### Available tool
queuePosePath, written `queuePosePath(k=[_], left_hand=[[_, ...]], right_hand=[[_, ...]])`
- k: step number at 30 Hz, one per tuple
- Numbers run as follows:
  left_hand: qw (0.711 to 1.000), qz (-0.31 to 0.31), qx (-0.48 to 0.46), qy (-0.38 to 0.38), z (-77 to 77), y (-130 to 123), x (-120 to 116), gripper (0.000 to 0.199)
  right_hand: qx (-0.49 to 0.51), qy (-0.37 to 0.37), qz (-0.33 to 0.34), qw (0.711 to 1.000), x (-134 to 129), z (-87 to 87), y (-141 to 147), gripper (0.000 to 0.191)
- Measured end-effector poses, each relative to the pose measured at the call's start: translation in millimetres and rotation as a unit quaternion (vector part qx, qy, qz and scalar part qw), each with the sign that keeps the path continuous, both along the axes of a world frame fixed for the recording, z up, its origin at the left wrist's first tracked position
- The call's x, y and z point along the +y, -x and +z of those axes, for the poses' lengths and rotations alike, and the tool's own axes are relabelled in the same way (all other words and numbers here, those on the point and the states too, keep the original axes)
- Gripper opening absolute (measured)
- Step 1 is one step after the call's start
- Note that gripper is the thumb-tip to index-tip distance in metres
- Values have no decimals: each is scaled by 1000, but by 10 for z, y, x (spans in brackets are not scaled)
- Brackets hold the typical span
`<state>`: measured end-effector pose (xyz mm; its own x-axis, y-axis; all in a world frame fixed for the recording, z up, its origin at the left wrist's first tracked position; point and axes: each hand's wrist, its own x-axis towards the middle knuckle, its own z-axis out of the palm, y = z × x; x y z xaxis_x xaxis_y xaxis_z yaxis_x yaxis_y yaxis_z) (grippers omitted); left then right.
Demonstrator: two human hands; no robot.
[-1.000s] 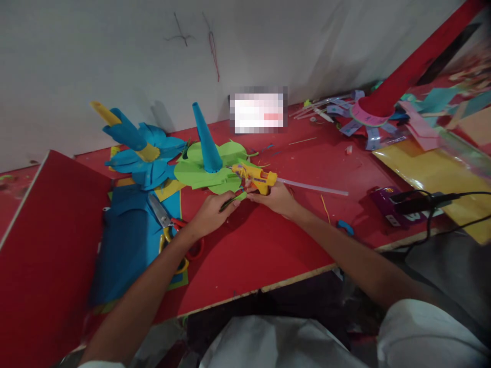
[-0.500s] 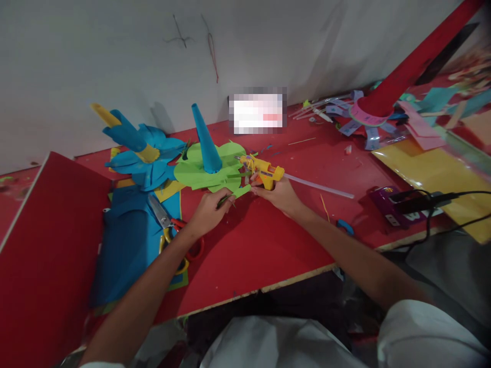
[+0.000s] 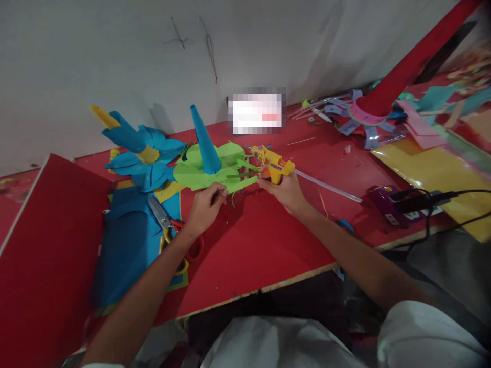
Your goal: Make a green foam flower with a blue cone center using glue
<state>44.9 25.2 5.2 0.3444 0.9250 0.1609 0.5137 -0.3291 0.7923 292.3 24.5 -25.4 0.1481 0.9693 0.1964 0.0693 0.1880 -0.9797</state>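
Note:
My right hand (image 3: pixel 286 190) is wrapped round a yellow hot glue gun (image 3: pixel 275 163), its nozzle facing left over the paper flower. A long clear glue stick (image 3: pixel 330 185) sticks out of the gun's back. A light green paper strip (image 3: pixel 244 185) reaches to my right fingertips. My left hand (image 3: pixel 207 207) is closed, fingertips pinched near the strip's left end; what they hold, if anything, is hidden. Just beyond lies a green paper flower (image 3: pixel 187 171) with a blue paper cone (image 3: pixel 205 140) upright at its centre.
To the left stand a blue paper flower (image 3: pixel 153 173) and a red board (image 3: pixel 49 255). Scissors (image 3: pixel 163 214) lie on blue sheets (image 3: pixel 125 245). At right are a purple box (image 3: pixel 383 204) with black cables, a yellow sheet (image 3: pixel 414 166) and a large red cone (image 3: pixel 414 64). A blurred screen (image 3: pixel 255 113) stands behind.
My right hand and the glue gun have shifted slightly right. My left hand has moved a little left, its fingers more curled, and more of the green strip shows between the hands.

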Motion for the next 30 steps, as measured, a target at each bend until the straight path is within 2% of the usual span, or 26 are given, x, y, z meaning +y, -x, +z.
queuePosePath(k=[10,15,19,22,26,28,30], left_hand=[[1000,14,-1,-6,-4,9,-15,21],[996,68,21,-61,0,118,67,21],[986,114,80,-87,-24,307,216,22],[969,143,176,-101,-25,429,290,17],[923,189,307,-132,29,497,275,20],[906,216,331,-150,74,489,244,27],[905,217,335,-151,116,443,217,30]], right_hand=[[-17,7,-6,1000,13,-34,-10,24],[-13,35,4,999,19,-58,-36,31],[-10,14,-12,1000,36,-48,-62,32],[-5,12,-19,1000,34,-8,-77,32],[9,21,-23,999,9,66,-89,33],[23,21,-24,999,0,90,-95,33],[36,22,-25,999,-1,98,-103,33]])
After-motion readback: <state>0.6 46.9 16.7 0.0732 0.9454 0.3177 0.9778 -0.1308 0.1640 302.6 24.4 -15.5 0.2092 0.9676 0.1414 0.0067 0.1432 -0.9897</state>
